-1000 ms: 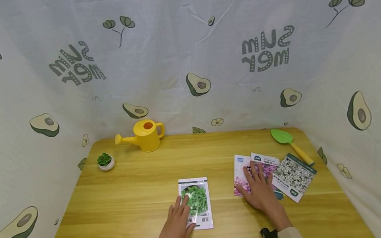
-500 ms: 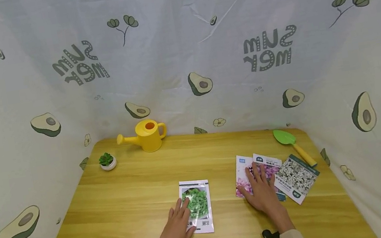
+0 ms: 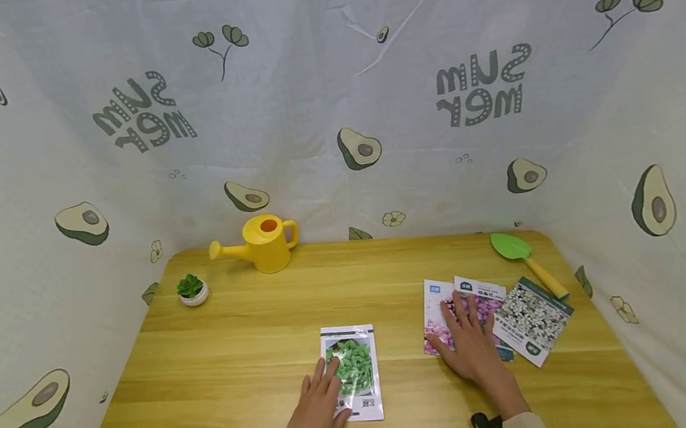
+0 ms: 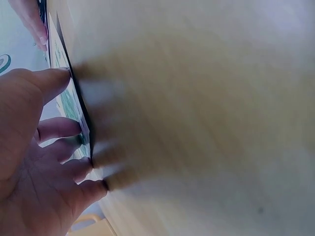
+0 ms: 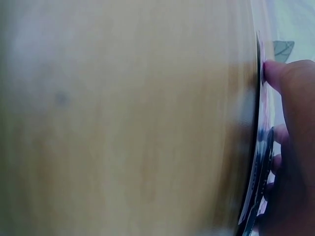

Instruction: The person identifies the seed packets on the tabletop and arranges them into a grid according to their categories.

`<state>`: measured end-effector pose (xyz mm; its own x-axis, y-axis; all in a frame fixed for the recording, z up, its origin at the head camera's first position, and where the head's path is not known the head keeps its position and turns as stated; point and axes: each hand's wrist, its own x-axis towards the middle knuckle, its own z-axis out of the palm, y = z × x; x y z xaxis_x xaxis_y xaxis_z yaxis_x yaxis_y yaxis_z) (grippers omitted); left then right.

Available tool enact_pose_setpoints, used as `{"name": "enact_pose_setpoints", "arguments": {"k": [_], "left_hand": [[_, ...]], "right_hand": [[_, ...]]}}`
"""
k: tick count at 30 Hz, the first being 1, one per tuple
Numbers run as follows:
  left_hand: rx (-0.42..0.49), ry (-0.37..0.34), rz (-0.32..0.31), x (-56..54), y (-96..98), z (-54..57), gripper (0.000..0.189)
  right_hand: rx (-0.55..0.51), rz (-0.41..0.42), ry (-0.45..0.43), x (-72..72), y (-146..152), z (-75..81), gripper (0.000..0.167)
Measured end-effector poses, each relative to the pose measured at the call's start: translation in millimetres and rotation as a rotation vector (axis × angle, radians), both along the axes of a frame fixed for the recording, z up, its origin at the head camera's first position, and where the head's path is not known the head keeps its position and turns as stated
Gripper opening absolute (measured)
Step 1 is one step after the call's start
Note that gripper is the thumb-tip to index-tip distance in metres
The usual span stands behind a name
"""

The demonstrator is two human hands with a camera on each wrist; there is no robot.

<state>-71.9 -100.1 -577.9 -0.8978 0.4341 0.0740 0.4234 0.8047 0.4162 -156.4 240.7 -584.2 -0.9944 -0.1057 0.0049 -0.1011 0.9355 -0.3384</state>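
If taking lower-centre packet, expect light, slick, bendy: pinch top edge, with left hand, right hand fingers outstretched, ungripping.

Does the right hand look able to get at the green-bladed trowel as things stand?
Probably yes: the right hand rests on pink-flower seed packets, and the white-flower seed packet between it and the green-bladed trowel lies low, so reaching over looks free.
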Motion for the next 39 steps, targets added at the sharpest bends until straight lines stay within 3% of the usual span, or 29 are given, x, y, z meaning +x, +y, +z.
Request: {"name": "enact_pose_setpoints", "arguments": {"k": [17, 27, 39], "left_hand": [[0.009, 0.0, 0.005, 0.5, 1.4, 2.7, 0.035], [0.01, 0.005, 0.007, -0.9, 1.8, -0.2, 0.033], [0.0, -0.017, 0.016, -1.6, 3.0, 0.7, 0.033]], "right_hand": [[0.053, 0.012, 0.029, -1.1, -0.4, 5.3, 0.086], [0.136, 0.013, 0.065, -2.5, 2.4, 8.8, 0.08], [0.133, -0.002, 0.069, -1.9, 4.6, 9.0, 0.086]]}}
